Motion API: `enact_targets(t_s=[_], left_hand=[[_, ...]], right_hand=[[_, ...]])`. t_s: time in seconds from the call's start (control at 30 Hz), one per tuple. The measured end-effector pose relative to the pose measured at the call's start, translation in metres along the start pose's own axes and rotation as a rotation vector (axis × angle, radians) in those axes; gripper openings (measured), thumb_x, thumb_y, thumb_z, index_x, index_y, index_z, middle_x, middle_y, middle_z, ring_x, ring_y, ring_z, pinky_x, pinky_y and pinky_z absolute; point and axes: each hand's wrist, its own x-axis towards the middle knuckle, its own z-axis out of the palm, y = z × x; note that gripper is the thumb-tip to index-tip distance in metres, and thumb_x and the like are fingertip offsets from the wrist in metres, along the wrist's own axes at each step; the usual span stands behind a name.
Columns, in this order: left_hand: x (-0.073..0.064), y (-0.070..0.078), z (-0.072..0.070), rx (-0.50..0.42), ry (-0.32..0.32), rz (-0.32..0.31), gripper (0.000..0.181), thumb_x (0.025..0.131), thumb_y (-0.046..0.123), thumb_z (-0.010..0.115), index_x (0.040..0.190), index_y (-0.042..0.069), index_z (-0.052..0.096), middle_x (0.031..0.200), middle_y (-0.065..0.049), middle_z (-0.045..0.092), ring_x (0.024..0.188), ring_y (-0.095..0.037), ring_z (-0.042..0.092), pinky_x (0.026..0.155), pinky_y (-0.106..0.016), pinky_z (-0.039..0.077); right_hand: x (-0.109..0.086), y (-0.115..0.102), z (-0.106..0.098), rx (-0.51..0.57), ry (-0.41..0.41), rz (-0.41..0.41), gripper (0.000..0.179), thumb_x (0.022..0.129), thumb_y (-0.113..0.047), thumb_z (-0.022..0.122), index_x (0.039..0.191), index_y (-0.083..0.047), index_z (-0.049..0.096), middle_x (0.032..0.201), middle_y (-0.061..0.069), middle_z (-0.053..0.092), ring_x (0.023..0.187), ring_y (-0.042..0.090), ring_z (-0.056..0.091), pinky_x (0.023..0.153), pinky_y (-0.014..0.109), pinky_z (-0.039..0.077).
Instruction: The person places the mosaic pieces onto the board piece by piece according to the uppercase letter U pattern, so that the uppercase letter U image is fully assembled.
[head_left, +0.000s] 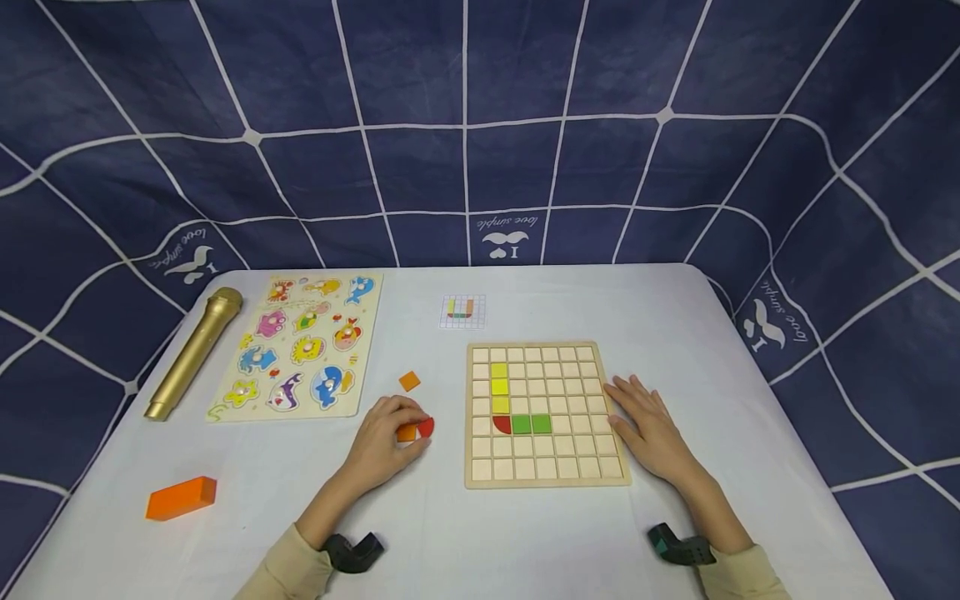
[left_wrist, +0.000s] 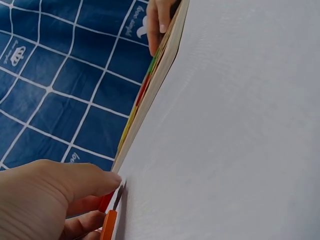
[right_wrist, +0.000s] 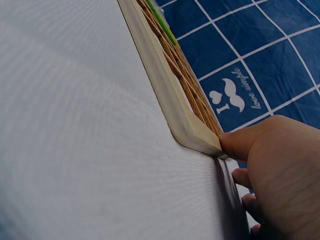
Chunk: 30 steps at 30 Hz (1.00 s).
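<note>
My left hand point(head_left: 384, 442) pinches a small red tile point(head_left: 425, 427) with a curved edge between thumb and fingers, just left of the wooden grid board point(head_left: 549, 482). An orange square tile point(head_left: 407, 432) lies under that hand, partly hidden. In the left wrist view the red tile point(left_wrist: 106, 201) shows behind the thumb, close to an orange tile point(left_wrist: 108, 225). On the board sit three yellow squares point(head_left: 499, 387) in a column, a red quarter-circle point(head_left: 502, 425) below them and two green squares point(head_left: 532, 424) beside it. My right hand point(head_left: 651, 427) rests with loose fingers at the board's right edge, its thumb touching the frame.
A printed pattern card point(head_left: 462, 312) lies behind the board. Another orange square point(head_left: 409, 381) is beyond the left hand. Farther left are a sea-animal peg puzzle point(head_left: 300, 350), a gold microphone point(head_left: 193, 354) and an orange block point(head_left: 181, 498).
</note>
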Motion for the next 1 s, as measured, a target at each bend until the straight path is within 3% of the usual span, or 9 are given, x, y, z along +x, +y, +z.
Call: enact_targets(t_s=[0.2,0.43,0.6,0.77,1.0], left_hand=[[0.008,0.011,-0.003,0.004,-0.008,-0.014,0.024,0.068,0.015,0.079,0.091,0.015,0.071,0.085,0.010,0.060,0.082,-0.008,0.046,0.070,-0.030,0.041],[0.029,0.038,0.004,-0.022,-0.025,0.078,0.023,0.070,0.015,0.077,0.091,0.014,0.070,0.083,0.009,0.059,0.082,-0.008,0.045,0.071,-0.031,0.039],[0.048,0.067,0.021,-0.034,-0.043,0.170,0.024,0.070,0.017,0.076,0.093,0.012,0.071,0.084,0.008,0.057,0.081,-0.008,0.043,0.071,-0.028,0.038],[0.070,0.099,0.045,-0.024,-0.104,0.241,0.023,0.073,0.021,0.074,0.094,0.013,0.072,0.086,0.006,0.057,0.080,-0.010,0.042,0.072,-0.026,0.036],[0.087,0.124,0.075,0.030,-0.196,0.274,0.023,0.074,0.024,0.074,0.095,0.015,0.072,0.087,0.007,0.059,0.080,-0.009,0.044,0.072,-0.022,0.036]], right_hand=[[0.000,-0.001,0.000,0.010,-0.004,0.001,0.047,0.091,-0.020,0.056,0.135,-0.005,0.046,0.141,0.022,0.035,0.134,0.039,0.019,0.105,0.057,0.005],[0.000,-0.002,-0.001,0.008,0.002,0.010,0.048,0.091,-0.020,0.057,0.134,-0.005,0.046,0.141,0.021,0.036,0.134,0.039,0.019,0.104,0.057,0.006],[0.000,-0.002,-0.001,0.002,-0.002,0.011,0.048,0.091,-0.020,0.057,0.135,-0.005,0.046,0.141,0.022,0.036,0.134,0.039,0.019,0.105,0.057,0.006],[0.000,-0.002,-0.002,0.000,0.006,0.009,0.047,0.090,-0.019,0.058,0.134,-0.005,0.047,0.141,0.021,0.036,0.134,0.039,0.020,0.105,0.057,0.006],[-0.001,-0.001,-0.001,-0.003,-0.003,0.010,0.047,0.091,-0.021,0.056,0.134,-0.004,0.046,0.141,0.021,0.036,0.135,0.039,0.019,0.105,0.056,0.005]])
